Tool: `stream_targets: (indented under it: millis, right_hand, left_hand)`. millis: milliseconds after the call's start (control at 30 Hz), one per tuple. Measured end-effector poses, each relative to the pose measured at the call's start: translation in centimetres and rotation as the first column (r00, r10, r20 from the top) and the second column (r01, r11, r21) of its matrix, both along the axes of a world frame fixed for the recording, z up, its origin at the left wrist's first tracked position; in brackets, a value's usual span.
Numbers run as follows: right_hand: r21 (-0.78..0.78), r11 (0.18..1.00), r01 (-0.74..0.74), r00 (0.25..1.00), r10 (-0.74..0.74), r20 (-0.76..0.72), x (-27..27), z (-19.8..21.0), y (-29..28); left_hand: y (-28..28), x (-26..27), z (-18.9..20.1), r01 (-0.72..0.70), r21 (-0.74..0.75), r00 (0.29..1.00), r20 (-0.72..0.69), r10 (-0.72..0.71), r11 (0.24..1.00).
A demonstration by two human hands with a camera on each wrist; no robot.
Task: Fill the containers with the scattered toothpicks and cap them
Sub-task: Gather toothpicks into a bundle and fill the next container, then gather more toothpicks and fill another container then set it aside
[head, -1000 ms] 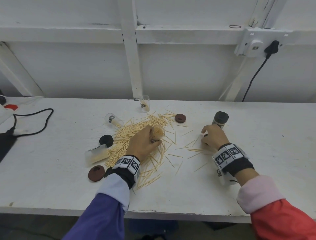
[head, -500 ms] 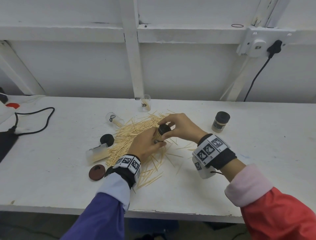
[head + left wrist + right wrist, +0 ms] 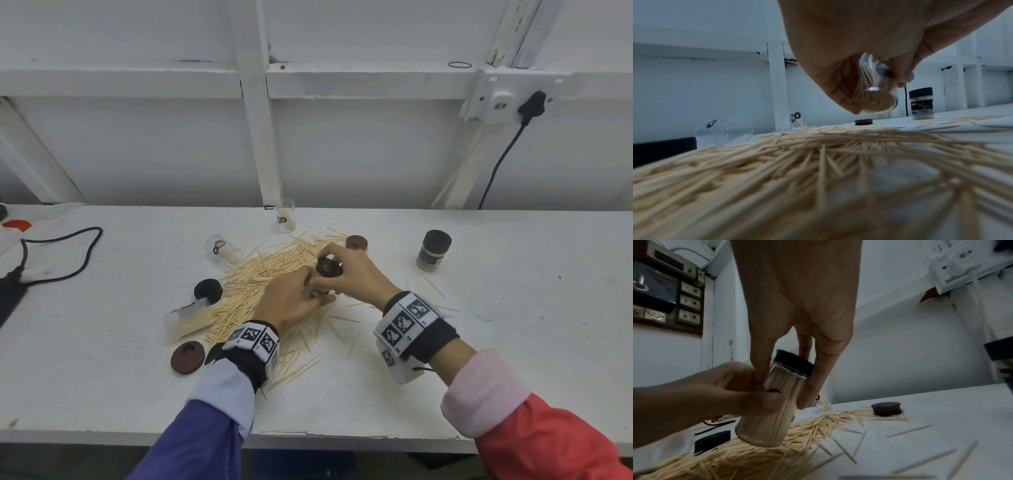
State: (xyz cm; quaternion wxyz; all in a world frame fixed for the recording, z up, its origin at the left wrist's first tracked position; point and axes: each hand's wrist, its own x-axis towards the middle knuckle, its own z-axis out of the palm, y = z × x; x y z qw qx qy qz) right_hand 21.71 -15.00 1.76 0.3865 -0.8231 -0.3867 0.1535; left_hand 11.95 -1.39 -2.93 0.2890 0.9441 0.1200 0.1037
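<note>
While your left hand (image 3: 294,301) wraps its curled fingers round the body of the clear container (image 3: 774,404), the whole move turns on one line: the container's long axis, which tilts with its mouth leaning up and away from you, held just above the toothpick pile (image 3: 260,284). Packed toothpicks fill it to the rim, as the right wrist view shows.

Moving right, your right hand (image 3: 352,274) comes down from above and pinches the black cap (image 3: 794,364) between thumb and fingers, straight along that tilted axis. The cap sits on the mouth, though whether it is fully seated I cannot tell; its near edge looks slightly cocked. So the right hand is the one nearer the work, and any push or twist should probably follow the tilt, not the vertical, while the left braces against it.

Further right, a finished capped container (image 3: 433,250) stands upright, well apart from both hands.
</note>
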Motion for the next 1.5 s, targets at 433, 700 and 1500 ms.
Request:
stream_targets:
  millis: [433, 700, 1500]
  right_hand:
    - [-0.074, 0.896, 0.438, 0.899, -0.437, 0.026, 7.9, 0.3, -12.5]
    - [-0.285, 0.768, 0.574, 0.819, -0.533, 0.214, 12.0, -1.9, -16.2]
    - [-0.229, 0.97, 0.084, 0.97, -0.027, 0.241, 5.5, 0.2, 7.0]
  left_hand:
    - [0.2, -0.1, -0.4, 0.057, 0.023, 0.997, -0.055, -0.056, 0.998]
    - [0.6, -0.2, -0.7, 0.066, 0.021, 0.995, -0.082, -0.064, 0.998]
    - [13.4, -8.6, 5.3, -0.344, 0.035, 0.939, 0.022, 0.343, 0.938]
